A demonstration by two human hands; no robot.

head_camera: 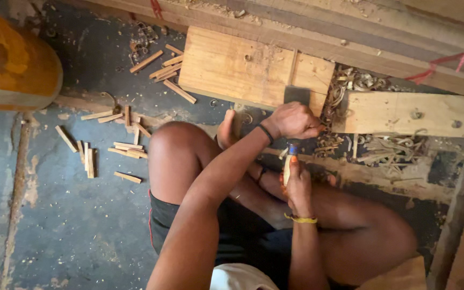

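Small pale wood piece point(287, 167) stood upright betw. the two hands, just below the flat wooden block point(253, 70) on the floor point(81, 231). Right hand point(299, 188), w/ yellow band at wrist, had its fingers wrapped tight round the piece; left hand point(295, 120), black band at wrist, was curled shut at the block's edge, what it gripped couldn't be told. Curly shavings point(350, 86) & thin rough sticks point(127, 150) lay scattered on the dusty dark floor nearby.
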